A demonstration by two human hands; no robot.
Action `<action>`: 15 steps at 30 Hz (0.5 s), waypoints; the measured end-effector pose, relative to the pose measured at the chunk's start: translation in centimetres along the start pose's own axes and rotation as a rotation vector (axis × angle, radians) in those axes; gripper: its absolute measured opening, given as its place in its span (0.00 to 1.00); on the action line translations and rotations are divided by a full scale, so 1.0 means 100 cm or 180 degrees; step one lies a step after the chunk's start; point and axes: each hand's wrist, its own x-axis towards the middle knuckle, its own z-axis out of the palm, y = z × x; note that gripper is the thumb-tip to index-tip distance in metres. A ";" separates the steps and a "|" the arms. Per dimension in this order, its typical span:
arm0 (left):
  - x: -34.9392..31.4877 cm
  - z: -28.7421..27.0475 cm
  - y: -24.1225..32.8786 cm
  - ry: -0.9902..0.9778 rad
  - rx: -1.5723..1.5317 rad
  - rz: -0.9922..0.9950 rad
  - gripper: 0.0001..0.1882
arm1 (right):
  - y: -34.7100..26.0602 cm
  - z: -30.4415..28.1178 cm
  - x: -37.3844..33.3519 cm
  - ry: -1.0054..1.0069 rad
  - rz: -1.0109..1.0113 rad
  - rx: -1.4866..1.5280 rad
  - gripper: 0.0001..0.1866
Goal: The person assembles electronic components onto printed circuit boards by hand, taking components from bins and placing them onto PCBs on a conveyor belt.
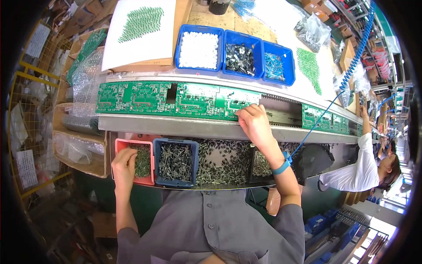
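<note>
My right hand [256, 125] is over the near edge of a green circuit board [200, 100] that lies in a metal rail. Its fingers are pinched together at the board's right part, and whatever they hold is too small to make out. At the left, my left hand [123, 166] is closed in a pinch over the left rim of a red bin [153, 154] of small green components [143, 163]. Its fingertips hide what is between them. A dark blue bin [194, 160] of black components with metal leads [176, 160] stands beside the red one.
Loose components [224, 169] cover the tray to the right. Past the rail [193, 122] stand blue bins [222, 48] of white, black and blue parts. A blue wrist strap [281, 166] trails a coiled cord [358, 50]. A co-worker [358, 165] reaches in from the right.
</note>
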 end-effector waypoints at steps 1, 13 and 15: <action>0.000 0.000 0.000 0.0002 0.0001 -0.0002 0.05 | 0.000 0.001 0.000 -0.0021 -0.0045 -0.0059 0.08; 0.022 -0.008 0.018 0.0033 -0.0350 -0.0143 0.07 | -0.001 0.006 -0.004 0.0078 -0.0105 -0.0356 0.08; 0.030 -0.008 0.021 -0.0011 -0.0395 -0.0031 0.07 | 0.000 0.006 -0.005 0.0093 -0.0091 -0.0364 0.09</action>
